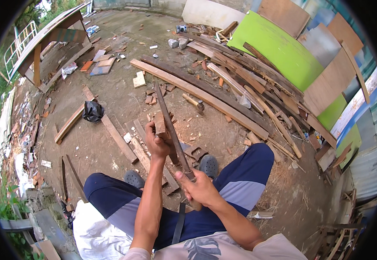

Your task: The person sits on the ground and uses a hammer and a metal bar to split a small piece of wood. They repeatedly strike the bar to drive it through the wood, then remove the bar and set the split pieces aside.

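Observation:
My right hand (199, 188) is closed round the wooden handle of a machete (171, 119). Its long dark blade slants up and away to the left, crossing in front of a short piece of wood (159, 123). That wood is gripped in my left hand (158, 142), fingers wrapped round its side. Blade and wood overlap in the view, and I cannot tell whether they touch. Beyond the blade, a hammer (192, 102) with a pale wooden handle lies on the dirt.
Long planks (201, 95) lie across the ground ahead, beside a heap of scrap lumber (257, 82) at right. A green panel (275, 47) leans behind it. A black plastic bag (94, 111) and loose boards (118, 138) lie at left. My shoes (208, 165) are close below the wood.

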Action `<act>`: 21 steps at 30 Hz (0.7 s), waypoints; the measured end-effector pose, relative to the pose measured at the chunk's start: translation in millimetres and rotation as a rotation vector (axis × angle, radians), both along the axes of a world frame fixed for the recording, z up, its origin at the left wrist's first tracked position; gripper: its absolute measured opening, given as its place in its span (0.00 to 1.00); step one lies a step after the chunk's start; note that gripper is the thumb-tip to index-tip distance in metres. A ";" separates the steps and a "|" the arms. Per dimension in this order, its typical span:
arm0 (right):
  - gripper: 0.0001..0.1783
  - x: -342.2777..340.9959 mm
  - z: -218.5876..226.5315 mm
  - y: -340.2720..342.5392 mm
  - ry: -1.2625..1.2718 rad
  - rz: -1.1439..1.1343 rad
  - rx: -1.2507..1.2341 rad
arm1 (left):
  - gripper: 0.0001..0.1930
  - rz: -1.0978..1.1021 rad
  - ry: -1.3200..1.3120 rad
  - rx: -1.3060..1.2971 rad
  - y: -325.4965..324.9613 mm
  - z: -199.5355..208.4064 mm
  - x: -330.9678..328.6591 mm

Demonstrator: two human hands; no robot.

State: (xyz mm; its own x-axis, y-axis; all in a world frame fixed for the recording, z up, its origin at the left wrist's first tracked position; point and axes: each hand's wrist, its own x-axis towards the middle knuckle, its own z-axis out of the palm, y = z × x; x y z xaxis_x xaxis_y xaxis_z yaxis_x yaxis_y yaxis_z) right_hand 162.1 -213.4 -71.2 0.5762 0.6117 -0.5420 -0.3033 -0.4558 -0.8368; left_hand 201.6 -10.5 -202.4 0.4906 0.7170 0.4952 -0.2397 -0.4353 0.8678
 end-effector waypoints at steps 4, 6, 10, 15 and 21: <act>0.33 -7.0 -3.9 -4.5 -0.225 -0.058 0.021 | 0.56 0.005 0.041 -0.020 -5.1 3.4 1.3; 0.31 -11.8 1.3 -6.6 -0.294 -0.103 0.033 | 0.55 0.028 0.011 0.028 -7.8 8.5 4.7; 0.27 -20.8 8.3 -14.1 -0.323 -0.171 0.132 | 0.55 0.052 0.044 0.007 -14.9 12.0 1.5; 0.27 -7.4 32.9 -19.6 -0.117 -0.156 0.312 | 0.59 0.070 0.027 0.019 -4.1 7.0 -1.8; 0.31 2.5 3.8 -5.9 -0.183 0.060 -0.092 | 0.57 0.085 0.010 0.049 -3.9 -1.9 -3.2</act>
